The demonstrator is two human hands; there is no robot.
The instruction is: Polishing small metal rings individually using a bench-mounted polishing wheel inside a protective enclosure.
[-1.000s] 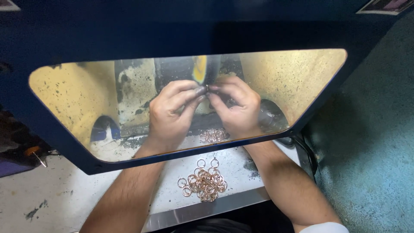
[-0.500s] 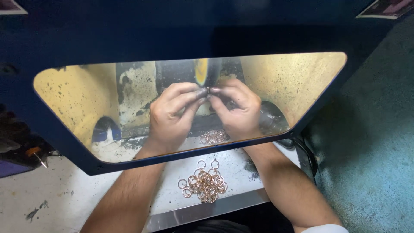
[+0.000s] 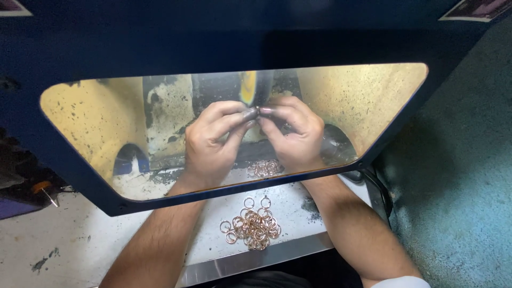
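Observation:
Behind a see-through shield, my left hand (image 3: 212, 140) and my right hand (image 3: 294, 133) meet fingertip to fingertip. Together they pinch a small metal ring (image 3: 258, 111) just below a spinning polishing wheel (image 3: 248, 88). The ring is mostly hidden by my fingers. Under my hands, inside the shield, lies a small heap of copper-coloured rings (image 3: 264, 168). A bigger heap of the same rings (image 3: 252, 226) rests on the white bench surface (image 3: 298, 213) between my forearms, nearer to me.
A dark blue machine hood (image 3: 213, 37) frames the shield (image 3: 96, 122), whose inner walls are yellow and stained. A black cable (image 3: 380, 186) runs along the right side. A teal floor (image 3: 458, 176) lies to the right. A dusty grey surface (image 3: 64, 240) spreads left.
My hands stay pinched together at the wheel with almost no shift. The view has drifted slightly.

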